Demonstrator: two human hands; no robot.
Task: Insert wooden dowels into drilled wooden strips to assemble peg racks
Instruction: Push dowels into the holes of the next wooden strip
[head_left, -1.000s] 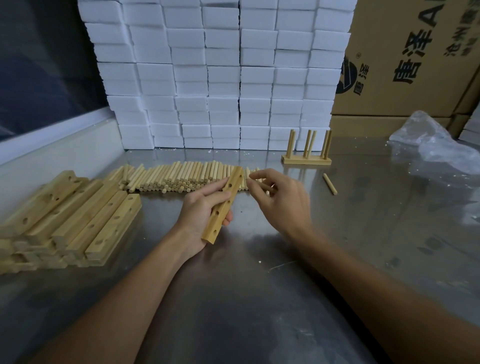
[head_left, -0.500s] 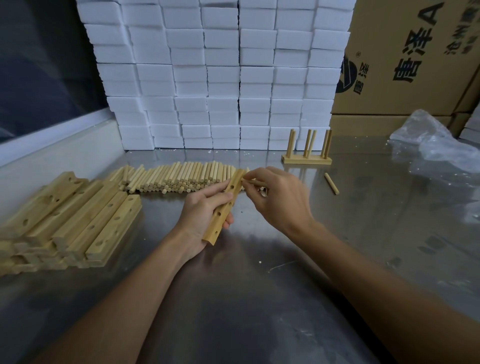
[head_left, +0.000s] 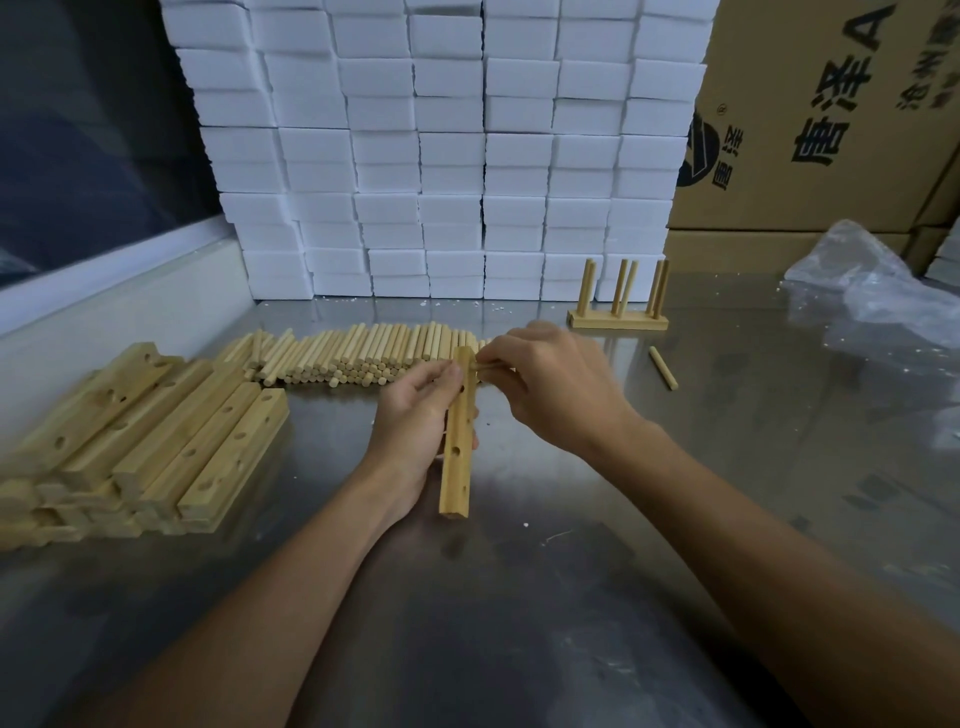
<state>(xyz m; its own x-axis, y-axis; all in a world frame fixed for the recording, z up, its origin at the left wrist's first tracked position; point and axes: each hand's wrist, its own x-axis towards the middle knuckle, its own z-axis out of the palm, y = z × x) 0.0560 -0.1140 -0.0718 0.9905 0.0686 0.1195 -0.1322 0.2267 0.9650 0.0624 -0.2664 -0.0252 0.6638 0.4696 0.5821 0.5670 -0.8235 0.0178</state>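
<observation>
One dowel (head_left: 491, 367) is now pinched in the fingers of the right hand (head_left: 550, 384) and sits with its tip at the far end of the drilled strip (head_left: 460, 436), where a second ago that hand was only reaching toward the row of loose dowels (head_left: 353, 356) with nothing clearly in it. The left hand (head_left: 415, 415) grips the strip around its upper half, and the strip has swung from a slant to nearly straight toward the camera, lifted off the metal table (head_left: 519, 623), with several empty holes showing along its face. Whether the dowel tip has entered the top hole cannot be told, since the fingers cover the joint. I judge this the first peg of this strip being started, so nearly all the pegs remain. One finished rack (head_left: 618, 312) stands upright at the back with its pegs in, a stray dowel (head_left: 663, 368) lies near it, and a stack of undrilled-looking... rather, drilled blank strips (head_left: 156, 431) waits at the left
</observation>
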